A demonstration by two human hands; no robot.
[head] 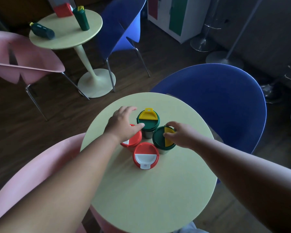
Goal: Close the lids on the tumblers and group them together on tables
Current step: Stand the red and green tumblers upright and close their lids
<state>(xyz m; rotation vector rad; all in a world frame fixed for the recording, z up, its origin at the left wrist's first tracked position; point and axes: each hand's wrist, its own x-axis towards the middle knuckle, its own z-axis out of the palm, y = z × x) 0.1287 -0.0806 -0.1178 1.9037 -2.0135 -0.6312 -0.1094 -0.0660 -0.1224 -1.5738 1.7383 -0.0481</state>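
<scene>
Round pale-green table (158,199) at lower centre, four tumblers bunched mid-top, bare surface below them. Left hand (123,123) spread wide over the rear red tumbler (133,140); right hand (181,135) pinches the yellow flap (168,140) on the right green tumbler (159,138).

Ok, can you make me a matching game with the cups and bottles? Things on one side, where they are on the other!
Things:
1. Red tumbler with the white flap
2. Green tumbler with the yellow flap at the far side
3. Green bottle with the yellow cap
4. Green tumbler under the right hand

Places:
A. Lying on its side on the far table
B. Nearest the person in the group
C. Right hand fingers on its yellow flap
D. Upright, farthest in the group, by the left hand

Pairs: 1-B, 2-D, 3-A, 4-C
</scene>
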